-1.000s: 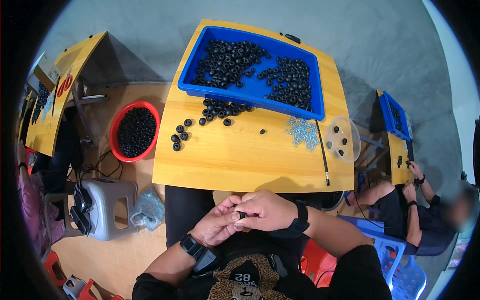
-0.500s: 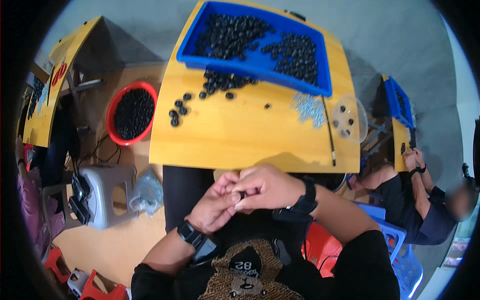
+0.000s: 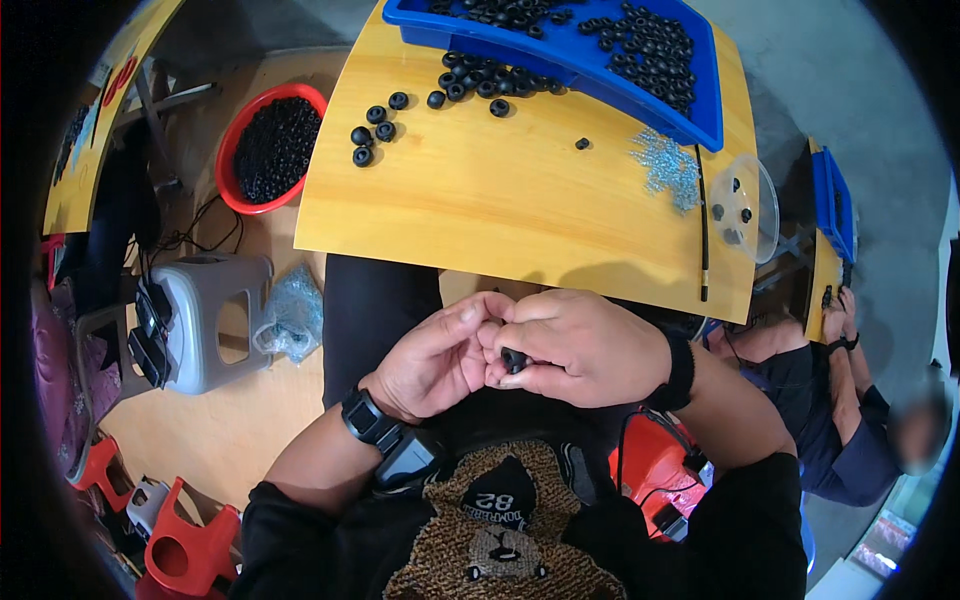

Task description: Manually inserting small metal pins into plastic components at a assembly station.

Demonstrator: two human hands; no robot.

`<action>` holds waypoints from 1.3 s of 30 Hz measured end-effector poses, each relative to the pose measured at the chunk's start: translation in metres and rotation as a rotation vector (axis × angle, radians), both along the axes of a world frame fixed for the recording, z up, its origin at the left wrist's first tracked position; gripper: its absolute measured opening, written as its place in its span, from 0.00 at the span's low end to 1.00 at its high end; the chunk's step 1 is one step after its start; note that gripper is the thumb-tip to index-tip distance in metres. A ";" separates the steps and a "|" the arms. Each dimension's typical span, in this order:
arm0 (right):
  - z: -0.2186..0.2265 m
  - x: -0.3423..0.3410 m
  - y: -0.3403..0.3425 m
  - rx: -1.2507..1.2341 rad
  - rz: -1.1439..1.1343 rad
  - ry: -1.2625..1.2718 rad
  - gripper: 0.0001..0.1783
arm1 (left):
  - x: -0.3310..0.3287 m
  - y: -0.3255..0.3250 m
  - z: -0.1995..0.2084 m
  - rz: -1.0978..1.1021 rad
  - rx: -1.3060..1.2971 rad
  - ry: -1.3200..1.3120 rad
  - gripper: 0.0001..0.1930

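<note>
In front of my chest, below the table's near edge, my right hand (image 3: 590,350) pinches a small black round part (image 3: 514,360) between thumb and fingers. My left hand (image 3: 435,355) lies beside it, palm turned up and cupped, its thumb apart from the palm. Its fingertips meet the right hand and are partly hidden there. On the yellow table (image 3: 430,215), similar black ring-like parts (image 3: 385,131) lie loose at the left. More fill the blue tray (image 3: 560,70) at the far side. One smaller black piece (image 3: 582,144) lies alone.
Small clear-bluish pieces (image 3: 668,170) are heaped at the table's right, beside a thin black rod (image 3: 703,230) and a transparent dish (image 3: 766,215) holding several black pieces. Left stand a red basin (image 3: 225,165) of black parts and a grey stool (image 3: 195,320). Another person (image 3: 850,400) sits at right.
The view has shifted, so the table sits higher in it. My left hand has opened more, and the black part now shows in my right hand's pinch.
</note>
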State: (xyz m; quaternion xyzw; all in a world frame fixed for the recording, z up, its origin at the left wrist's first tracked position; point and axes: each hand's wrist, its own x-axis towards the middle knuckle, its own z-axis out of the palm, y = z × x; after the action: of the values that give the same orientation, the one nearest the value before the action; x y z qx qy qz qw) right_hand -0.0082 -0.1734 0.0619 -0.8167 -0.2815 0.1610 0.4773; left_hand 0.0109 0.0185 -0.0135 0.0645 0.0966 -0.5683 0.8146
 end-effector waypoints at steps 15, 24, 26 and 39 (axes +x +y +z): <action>-0.006 -0.001 0.014 0.041 -0.282 0.041 0.18 | 0.001 0.002 -0.004 0.083 0.041 -0.128 0.19; -0.008 -0.002 0.026 -0.021 -0.352 -0.458 0.17 | -0.005 0.003 0.000 0.200 0.082 -0.058 0.18; -0.012 -0.003 0.025 -0.062 -0.332 -0.538 0.17 | -0.006 0.003 -0.005 0.196 0.070 -0.071 0.17; -0.016 -0.006 0.021 -0.135 -0.284 -0.320 0.12 | -0.007 0.002 -0.002 0.148 0.162 -0.118 0.16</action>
State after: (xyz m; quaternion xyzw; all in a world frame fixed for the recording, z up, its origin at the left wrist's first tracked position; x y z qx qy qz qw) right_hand -0.0144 -0.1523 0.0462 -0.8934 -0.2242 -0.0210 0.3887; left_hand 0.0043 0.0209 -0.0151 0.1563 0.0987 -0.4921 0.8507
